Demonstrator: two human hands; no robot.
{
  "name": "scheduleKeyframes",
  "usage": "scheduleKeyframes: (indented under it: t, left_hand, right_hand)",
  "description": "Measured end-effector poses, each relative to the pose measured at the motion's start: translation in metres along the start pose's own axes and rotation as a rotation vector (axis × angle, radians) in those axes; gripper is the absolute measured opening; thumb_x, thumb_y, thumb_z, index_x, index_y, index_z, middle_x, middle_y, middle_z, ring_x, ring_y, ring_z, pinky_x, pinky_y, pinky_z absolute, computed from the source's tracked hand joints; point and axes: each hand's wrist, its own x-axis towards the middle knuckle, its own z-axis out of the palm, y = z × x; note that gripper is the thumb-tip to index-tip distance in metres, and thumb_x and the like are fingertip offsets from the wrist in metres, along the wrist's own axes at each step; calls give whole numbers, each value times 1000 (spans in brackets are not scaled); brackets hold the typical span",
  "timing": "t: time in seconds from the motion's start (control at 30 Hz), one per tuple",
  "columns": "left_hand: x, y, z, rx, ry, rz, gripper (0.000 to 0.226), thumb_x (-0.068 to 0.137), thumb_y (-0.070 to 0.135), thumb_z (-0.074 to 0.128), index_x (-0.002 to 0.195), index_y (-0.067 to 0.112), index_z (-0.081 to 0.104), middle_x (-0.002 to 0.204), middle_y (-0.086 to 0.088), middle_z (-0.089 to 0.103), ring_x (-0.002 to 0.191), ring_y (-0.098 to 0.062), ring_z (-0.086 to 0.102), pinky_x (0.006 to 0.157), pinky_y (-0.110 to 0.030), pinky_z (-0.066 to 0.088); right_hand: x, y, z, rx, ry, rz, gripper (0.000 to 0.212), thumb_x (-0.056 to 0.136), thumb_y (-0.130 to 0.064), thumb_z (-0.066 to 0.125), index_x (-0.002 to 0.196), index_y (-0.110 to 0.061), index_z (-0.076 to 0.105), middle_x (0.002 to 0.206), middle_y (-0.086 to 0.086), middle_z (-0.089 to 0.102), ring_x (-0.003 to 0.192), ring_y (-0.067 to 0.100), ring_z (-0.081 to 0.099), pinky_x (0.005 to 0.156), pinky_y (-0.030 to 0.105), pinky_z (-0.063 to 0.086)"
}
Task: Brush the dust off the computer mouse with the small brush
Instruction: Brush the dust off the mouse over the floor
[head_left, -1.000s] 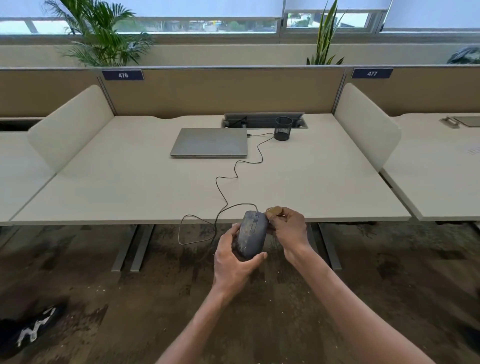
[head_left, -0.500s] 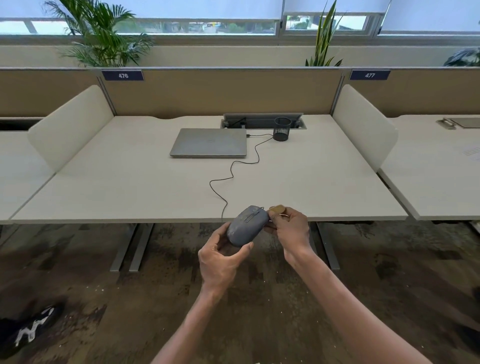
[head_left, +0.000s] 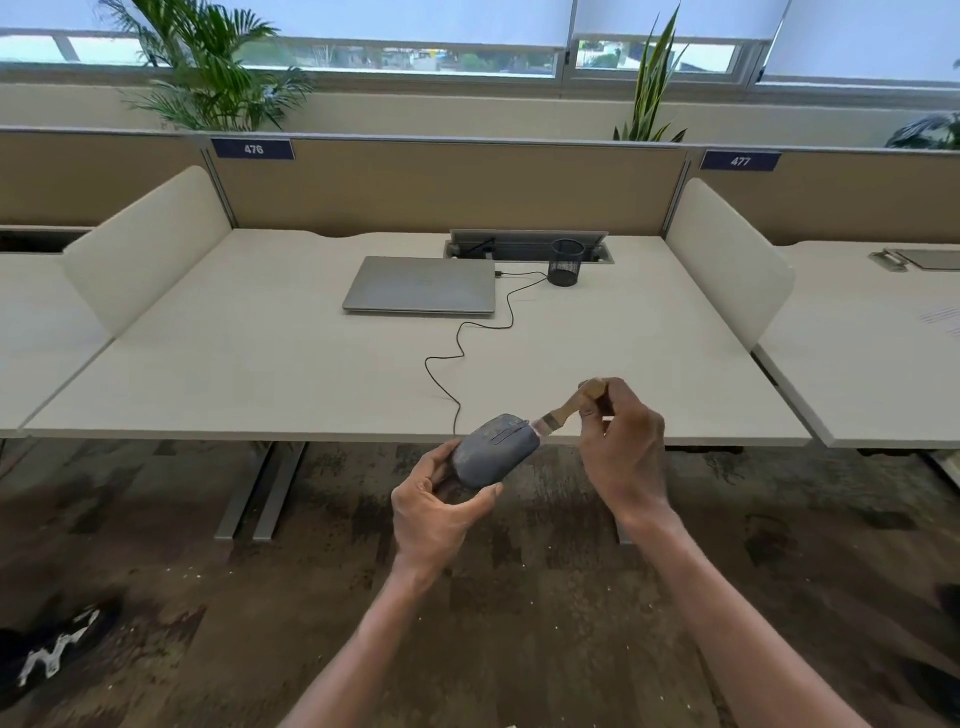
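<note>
Presently, dusty grey computer mouse (head_left: 493, 451) gripped in left hand (head_left: 439, 512) off the desk (head_left: 311, 374) front edge, small brush (head_left: 563, 410) pinched in right hand (head_left: 623, 457), bristles touching mouse's front end, cable (head_left: 470, 338) trailing to closed laptop (head_left: 421, 285).

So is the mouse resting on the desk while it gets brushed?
No, the left hand holds the mouse in the air just off the near edge of the desk, while the right hand brings the brush to its front.
</note>
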Motion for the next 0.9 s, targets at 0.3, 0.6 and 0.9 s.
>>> scheduleKeyframes:
  t: [0.3, 0.6, 0.9]
  left_hand:
    - [-2, -2, 3, 33, -31, -4, 74, 64, 22, 97, 129, 10, 63, 115, 3, 72, 103, 11, 69, 83, -15, 59]
    - [-5, 5, 7, 20, -55, -20, 70, 60, 24, 99, 120, 24, 63, 108, 13, 71, 100, 12, 70, 82, -11, 56]
    - [-7, 4, 7, 53, -64, 30, 52, 62, 26, 98, 103, 13, 68, 93, 2, 78, 87, -7, 76, 79, -23, 63]
  right_hand:
    - [15, -41, -37, 36, -105, -265, 10, 94, -7, 65, 103, -11, 63, 87, 3, 72, 71, 17, 66, 63, 23, 54]
    - [10, -76, -22, 31, -530, -455, 13, 96, -14, 64, 108, -8, 61, 87, 9, 73, 74, 24, 70, 64, 42, 59]
    - [23, -102, 5, -84, -666, -531, 9, 97, -13, 60, 91, -6, 60, 69, 9, 64, 53, 25, 55, 51, 40, 48]
